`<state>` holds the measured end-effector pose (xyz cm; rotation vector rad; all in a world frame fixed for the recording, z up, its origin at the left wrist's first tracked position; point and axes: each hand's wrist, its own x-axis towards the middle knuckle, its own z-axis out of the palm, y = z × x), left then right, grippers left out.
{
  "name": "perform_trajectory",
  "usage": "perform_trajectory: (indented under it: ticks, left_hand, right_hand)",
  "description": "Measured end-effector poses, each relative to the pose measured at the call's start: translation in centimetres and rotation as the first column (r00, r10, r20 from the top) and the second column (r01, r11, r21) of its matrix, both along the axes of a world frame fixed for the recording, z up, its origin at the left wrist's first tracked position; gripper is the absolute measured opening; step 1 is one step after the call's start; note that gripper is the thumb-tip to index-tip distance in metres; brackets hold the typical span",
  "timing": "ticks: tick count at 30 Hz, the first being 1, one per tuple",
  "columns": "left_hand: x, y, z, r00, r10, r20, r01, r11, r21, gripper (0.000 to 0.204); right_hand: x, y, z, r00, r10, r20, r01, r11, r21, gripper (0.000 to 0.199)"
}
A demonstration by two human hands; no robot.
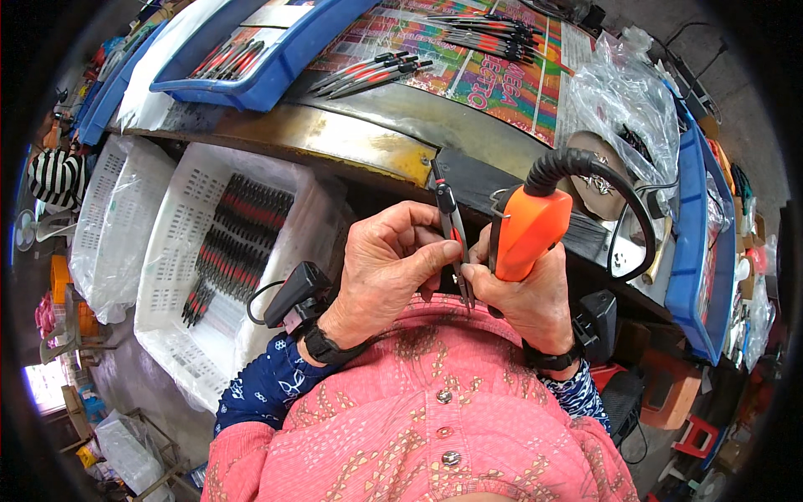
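Note:
My left hand (pixel 386 255) pinches a slim drawing compass (pixel 452 219) between thumb and fingers in front of my chest. The compass is grey, black and red, and stands nearly upright with its black top up and two thin points down. Close beside it, my right hand (pixel 532 293) is wrapped round an orange power tool (pixel 529 230), which looks like an electric screwdriver. A ribbed black cable (pixel 562 169) leaves the tool's top. My right fingertips are at or against the compass; the tool's working end is hidden by my hand.
Similar compasses (pixel 368 74) lie on the bench, and several rows (pixel 242 238) fill part of a white basket (pixel 159 276) at left. Blue trays (pixel 272 92) stand far left and right (pixel 690 251). A bowl of small metal parts (pixel 595 186) sits beyond the cable, near clear plastic bags (pixel 627 88).

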<state>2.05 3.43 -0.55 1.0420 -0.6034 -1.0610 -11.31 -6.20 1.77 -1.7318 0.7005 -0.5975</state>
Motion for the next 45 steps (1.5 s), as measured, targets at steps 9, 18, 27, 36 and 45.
perform_trajectory:
  ticks: [9,18,27,36,45]
  left_hand:
    - [0.2,0.0,-0.2,0.993,-0.048,-0.110,0.047,0.999,-0.019,0.019]
    - [1.8,-0.4,-1.0,0.899,-0.313,-0.306,0.287,0.949,-0.127,0.026]
    - [1.7,-0.2,-1.1,0.915,-0.296,-0.274,0.245,0.948,-0.205,0.014]
    - [1.4,-0.4,-0.8,0.937,-0.223,-0.270,0.185,0.970,-0.161,0.020]
    - [1.6,-0.6,-0.4,0.909,-0.231,-0.347,0.201,0.972,-0.122,0.028]
  right_hand:
    - [-0.1,-0.3,0.1,0.999,0.035,-0.032,-0.037,0.998,-0.045,0.018]
    - [0.0,-0.5,0.6,0.996,0.086,-0.014,-0.085,0.994,0.069,0.021]
    - [0.5,-0.3,0.5,0.990,0.096,0.100,-0.116,0.969,0.218,0.018]
    - [0.9,-0.4,0.8,0.990,0.089,0.112,-0.119,0.947,0.299,0.018]
    - [1.2,0.0,1.4,0.988,0.051,0.143,-0.082,0.972,0.221,0.018]
